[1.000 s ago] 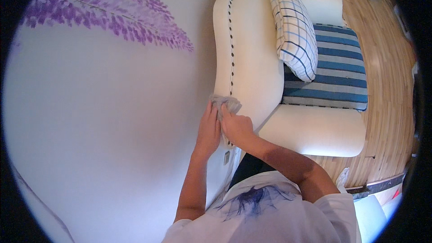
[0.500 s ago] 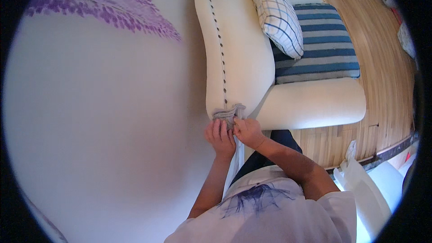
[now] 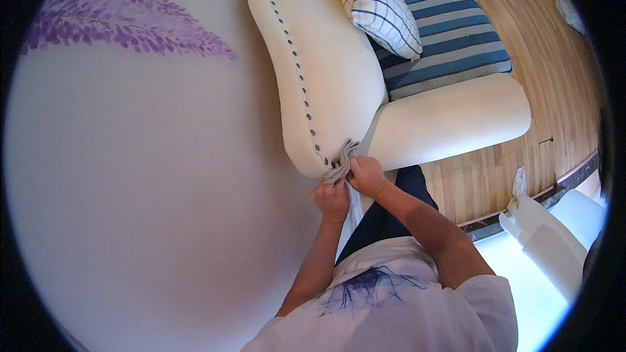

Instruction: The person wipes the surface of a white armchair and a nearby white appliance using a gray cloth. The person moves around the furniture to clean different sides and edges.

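Note:
A folded, crumpled grey-beige cloth point(image 3: 342, 163) lies bunched against the near end of a cream sofa's backrest point(image 3: 329, 72). My left hand point(image 3: 331, 199) is closed on the cloth's lower edge. Fingers curled, my right hand point(image 3: 367, 176) grips the cloth's right side, close to where the backrest meets the rolled armrest point(image 3: 450, 120). A row of dark studs point(image 3: 304, 98) runs along the backrest's top and ends beside the cloth. A strip of white material point(image 3: 355, 208) hangs below my hands; what it belongs to is hidden.
The wall point(image 3: 163, 176) with a painted purple plume point(image 3: 130, 23) stands close on the left. A checked pillow point(image 3: 381, 13) leans on the backrest above a blue-and-grey striped seat cover point(image 3: 450, 39). Wooden flooring point(image 3: 554, 91) lies to the right, with a white chair-like object point(image 3: 548, 241) near a dark sill.
The view has shifted, so the sofa sits further up and left. My left hand has gone from spread fingers on the cloth to a closed grip, and the cloth is bunched more upright.

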A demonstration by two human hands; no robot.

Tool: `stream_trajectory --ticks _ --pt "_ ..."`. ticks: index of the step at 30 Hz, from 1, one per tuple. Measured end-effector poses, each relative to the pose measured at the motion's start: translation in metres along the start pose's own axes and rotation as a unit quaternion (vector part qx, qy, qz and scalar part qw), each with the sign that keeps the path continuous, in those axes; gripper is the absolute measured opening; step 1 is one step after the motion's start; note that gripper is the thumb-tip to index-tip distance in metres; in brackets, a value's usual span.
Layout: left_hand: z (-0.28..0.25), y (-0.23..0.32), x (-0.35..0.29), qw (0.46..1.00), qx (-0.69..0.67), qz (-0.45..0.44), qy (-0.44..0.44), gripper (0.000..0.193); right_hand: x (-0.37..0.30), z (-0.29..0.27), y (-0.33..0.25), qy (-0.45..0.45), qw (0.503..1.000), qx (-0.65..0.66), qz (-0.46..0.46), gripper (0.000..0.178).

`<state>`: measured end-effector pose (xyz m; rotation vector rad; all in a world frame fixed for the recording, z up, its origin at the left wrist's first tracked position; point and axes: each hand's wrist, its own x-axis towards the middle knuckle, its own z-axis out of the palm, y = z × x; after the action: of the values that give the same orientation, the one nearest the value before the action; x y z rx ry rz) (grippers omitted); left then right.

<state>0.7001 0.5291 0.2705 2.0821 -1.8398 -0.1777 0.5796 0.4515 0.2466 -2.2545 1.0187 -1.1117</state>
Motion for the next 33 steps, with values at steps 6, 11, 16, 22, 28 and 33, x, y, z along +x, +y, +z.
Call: stream_trajectory --ticks 6,11,16,22,28,33 --pt "-0.044 -0.003 0.005 0.959 0.07 0.096 0.256 0.039 0.032 -0.026 -0.046 0.046 0.998 0.033 -0.022 0.023" --pt "-0.024 -0.01 0.002 0.954 0.045 0.121 0.27 0.032 0.027 -0.021 -0.036 0.046 0.997 0.031 -0.046 0.022" --pt "0.011 -0.014 -0.012 0.979 0.023 0.079 0.184 0.038 -0.004 0.0 -0.008 0.0 1.0 -0.002 0.004 0.021" --pt "0.051 0.002 -0.017 0.995 -0.039 -0.018 0.088 0.039 -0.018 0.018 0.021 -0.066 0.993 -0.036 0.087 0.022" --pt "0.1 -0.013 -0.02 0.998 -0.035 -0.05 -0.001 0.04 -0.023 0.04 0.04 -0.167 0.941 -0.08 0.283 0.023" --pt "0.082 -0.01 -0.017 0.995 -0.069 -0.057 -0.041 0.037 -0.023 0.017 0.05 -0.219 0.951 -0.021 0.219 0.024"
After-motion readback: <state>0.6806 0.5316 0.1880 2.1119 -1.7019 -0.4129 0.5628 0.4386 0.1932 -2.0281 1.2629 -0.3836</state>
